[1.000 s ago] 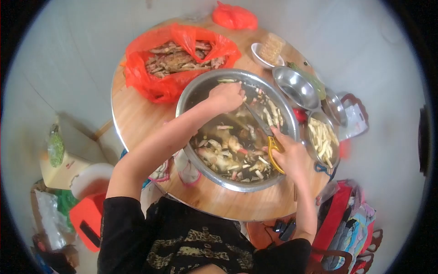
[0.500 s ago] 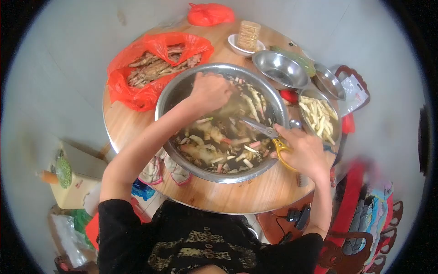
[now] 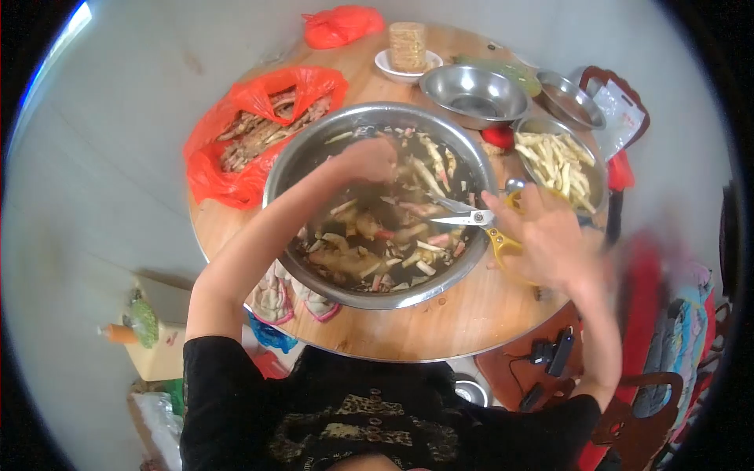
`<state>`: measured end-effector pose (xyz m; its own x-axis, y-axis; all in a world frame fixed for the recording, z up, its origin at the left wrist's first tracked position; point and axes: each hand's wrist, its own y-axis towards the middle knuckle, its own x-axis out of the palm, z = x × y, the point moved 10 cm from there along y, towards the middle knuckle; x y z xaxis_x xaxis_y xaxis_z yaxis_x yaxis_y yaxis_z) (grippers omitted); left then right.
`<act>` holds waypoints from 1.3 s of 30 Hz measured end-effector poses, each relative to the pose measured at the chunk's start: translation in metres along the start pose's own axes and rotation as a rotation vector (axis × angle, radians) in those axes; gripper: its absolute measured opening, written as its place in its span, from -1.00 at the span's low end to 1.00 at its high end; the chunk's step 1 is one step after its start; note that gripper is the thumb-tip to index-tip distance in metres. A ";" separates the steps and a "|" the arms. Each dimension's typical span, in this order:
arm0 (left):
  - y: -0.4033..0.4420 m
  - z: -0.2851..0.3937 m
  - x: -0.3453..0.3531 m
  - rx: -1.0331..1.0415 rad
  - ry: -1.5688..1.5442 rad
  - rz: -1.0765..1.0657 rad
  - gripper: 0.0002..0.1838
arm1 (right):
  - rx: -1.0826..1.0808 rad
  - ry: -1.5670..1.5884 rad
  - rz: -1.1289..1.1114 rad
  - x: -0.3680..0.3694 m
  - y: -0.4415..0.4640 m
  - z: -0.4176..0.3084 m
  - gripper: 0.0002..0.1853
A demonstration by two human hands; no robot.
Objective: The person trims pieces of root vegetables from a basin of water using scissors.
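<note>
Murky water with root pieces and cut scraps fills a large metal basin [image 3: 380, 301]. My left hand [image 3: 372, 160] is closed over the water in the upper middle of the basin; what its fingers grip, if anything, is too small and hidden to make out. At the basin's right rim, my right hand [image 3: 550, 231] holds yellow-handled scissors [image 3: 479, 218], their blades spread apart over the water. Long pale root pieces [image 3: 428, 177] lie in the water between the left hand and the blades.
A red plastic bag [image 3: 210, 177] of brownish roots stands left of the basin. Peeled pale strips fill a metal bowl [image 3: 601, 184] on the right. Behind are another metal bowl [image 3: 475, 93], a white dish [image 3: 386, 66] and a red bag [image 3: 342, 27]. Gloves [image 3: 273, 294] lie at the front left.
The scissors have opened, and my right hand has shifted right. My left hand stays over the basin. The whole view has turned somewhat.
</note>
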<state>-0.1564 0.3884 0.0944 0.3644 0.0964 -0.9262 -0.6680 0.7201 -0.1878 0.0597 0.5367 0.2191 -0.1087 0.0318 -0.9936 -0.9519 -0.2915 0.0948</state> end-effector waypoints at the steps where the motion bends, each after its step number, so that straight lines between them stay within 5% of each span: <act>1: -0.009 0.004 -0.021 0.037 -0.003 0.101 -0.58 | -0.043 -0.063 -0.023 0.002 0.004 -0.001 -0.21; 6: -0.042 -0.006 -0.082 -0.050 0.237 0.141 -0.59 | -0.242 -0.204 0.024 0.004 0.024 -0.010 -0.27; 8: -0.067 -0.013 -0.112 -0.065 0.137 0.349 -0.64 | -0.213 -0.165 -0.240 0.011 0.031 -0.009 -0.30; 10: -0.094 0.012 -0.140 -0.035 0.137 0.343 -0.67 | -0.245 -0.121 -0.123 -0.011 0.029 -0.005 -0.32; 13: -0.131 0.007 -0.149 -0.277 -0.309 0.200 -0.78 | -0.211 0.012 0.002 -0.044 0.021 0.003 -0.38; 16: -0.146 -0.024 -0.158 -0.314 -0.547 0.291 -0.80 | -0.109 0.146 0.064 -0.033 0.026 0.022 -0.42; 20: -0.161 -0.030 -0.147 -0.409 -0.793 0.317 -0.77 | 0.015 0.839 0.379 -0.002 0.062 0.037 -0.40; 22: -0.162 -0.023 -0.136 -0.385 -0.867 0.336 -0.78 | 0.005 1.152 0.327 0.010 0.085 0.017 -0.42; 25: -0.146 -0.030 -0.107 -0.302 -1.081 0.371 -0.80 | 0.022 1.074 0.423 0.027 0.125 -0.001 -0.42; 30: -0.132 -0.024 -0.072 -0.277 -1.305 0.417 -0.79 | 0.076 1.506 0.177 0.050 0.159 -0.033 -0.45; 35: -0.108 -0.070 -0.039 -0.384 -1.000 0.489 -0.69 | -0.023 1.274 0.545 0.027 0.162 -0.003 -0.55; 37: -0.110 -0.087 -0.053 -0.456 -0.335 0.537 -0.63 | -0.008 1.034 0.718 -0.002 0.145 0.015 -0.58; 39: -0.113 -0.079 -0.054 -0.406 -0.076 0.594 -0.60 | 0.177 0.972 0.669 -0.018 0.132 0.045 -0.57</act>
<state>-0.1516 0.2477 0.1403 -0.1003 0.4507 -0.8870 -0.9502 0.2209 0.2197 -0.0766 0.5407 0.2521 -0.4083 -0.8358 -0.3671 -0.8237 0.1640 0.5428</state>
